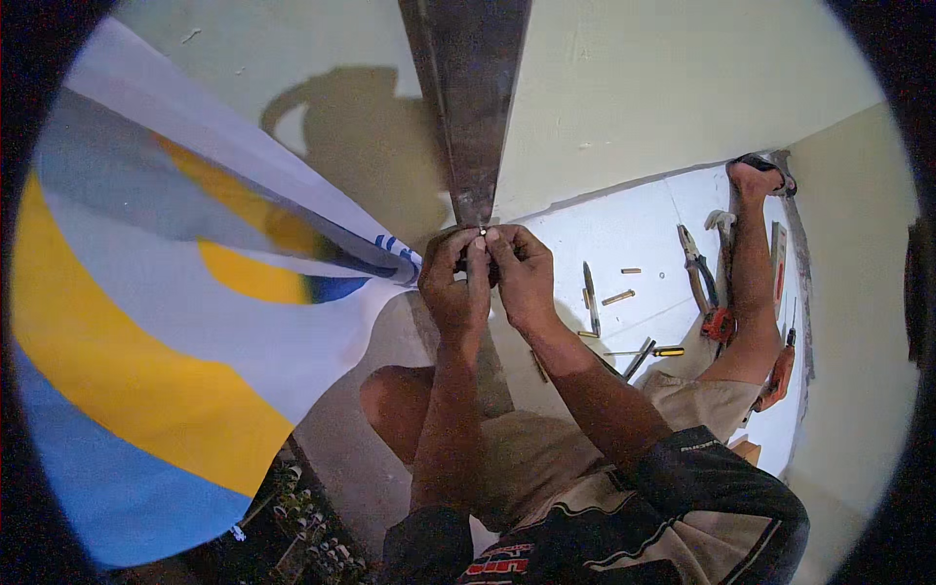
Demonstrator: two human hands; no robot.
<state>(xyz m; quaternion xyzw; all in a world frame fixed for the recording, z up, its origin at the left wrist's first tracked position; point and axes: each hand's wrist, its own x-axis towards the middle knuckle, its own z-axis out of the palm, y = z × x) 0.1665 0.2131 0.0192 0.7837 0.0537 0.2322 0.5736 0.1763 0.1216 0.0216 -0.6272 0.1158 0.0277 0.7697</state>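
A dark metal bar (470, 107) runs down from the top of the view, narrowing toward where my hands meet. My left hand (454, 283) is closed at its lower end, thumb and fingers pinched at a small bright metal piece (483, 233). My right hand (520, 275) pinches at the same piece from the other side, its thumb beside my left thumb. What else my curled fingers hold behind them is hidden. Just left of my hands hangs a large fabric sheet (146, 361) in white, yellow, blue and grey, its gathered edge reaching my left hand.
Pliers (695, 263), a hammer (720, 226), a red tape measure (718, 324), a level (779, 263), a screwdriver (668, 351), an orange drill (778, 375) and several small brass pieces (619, 296) lie on white tiles by my right leg. Walls (643, 88) rise ahead and right. Plants (307, 517) show below the sheet.
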